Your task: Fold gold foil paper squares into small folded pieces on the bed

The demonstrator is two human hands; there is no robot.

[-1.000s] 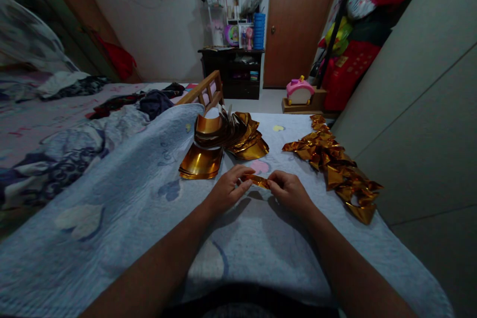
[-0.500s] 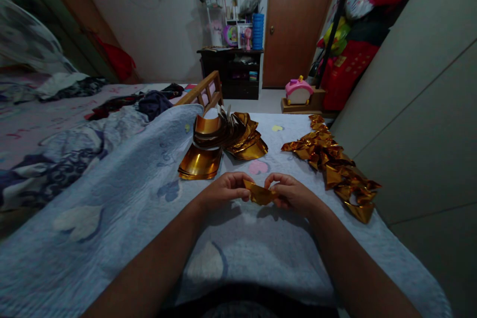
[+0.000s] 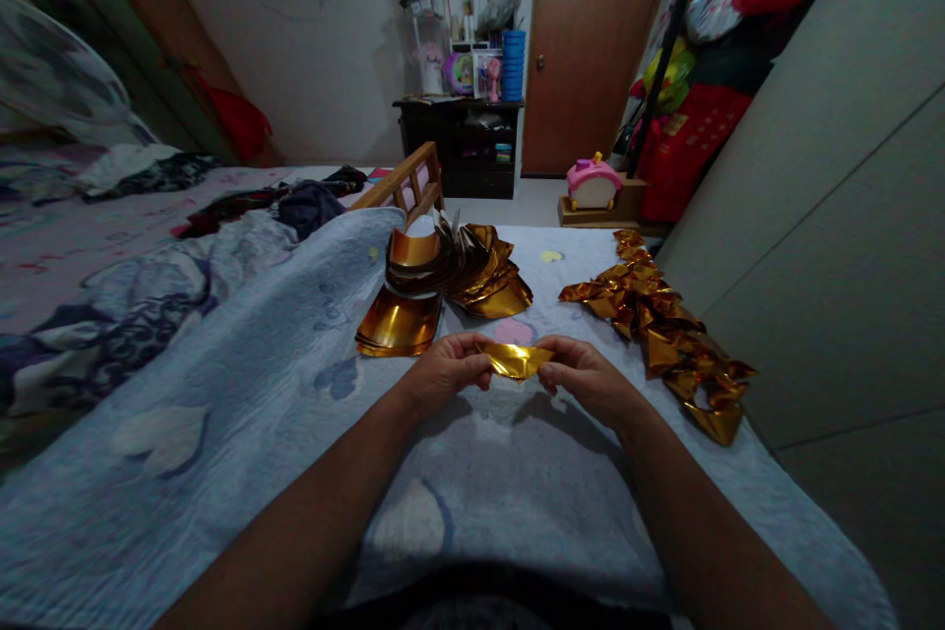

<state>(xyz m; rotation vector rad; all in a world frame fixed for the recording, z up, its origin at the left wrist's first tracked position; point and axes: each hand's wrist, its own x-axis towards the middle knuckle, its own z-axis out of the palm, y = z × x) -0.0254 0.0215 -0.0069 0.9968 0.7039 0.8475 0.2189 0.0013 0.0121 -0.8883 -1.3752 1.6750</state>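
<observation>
A small folded piece of gold foil paper (image 3: 517, 360) is held just above the blue quilt (image 3: 295, 413). My left hand (image 3: 447, 371) pinches its left end and my right hand (image 3: 587, 377) pinches its right end, fingers closed on it. Beyond my hands lies a stack of flat gold sheets (image 3: 399, 323), with a fanned heap of curled gold sheets (image 3: 472, 271) behind it. To the right runs a pile of folded gold pieces (image 3: 661, 325).
A wooden bed rail (image 3: 403, 179) stands behind the sheets. Rumpled bedding and clothes (image 3: 148, 276) cover the left side. A pale cupboard wall (image 3: 834, 217) closes the right. Farther off are a dark shelf unit (image 3: 462, 133), a door (image 3: 591, 39) and a pink toy (image 3: 593, 179).
The gold piece was a narrow strip pressed low between my fingers; my hands lifted it and turned it, and it now shows a wider, brighter face.
</observation>
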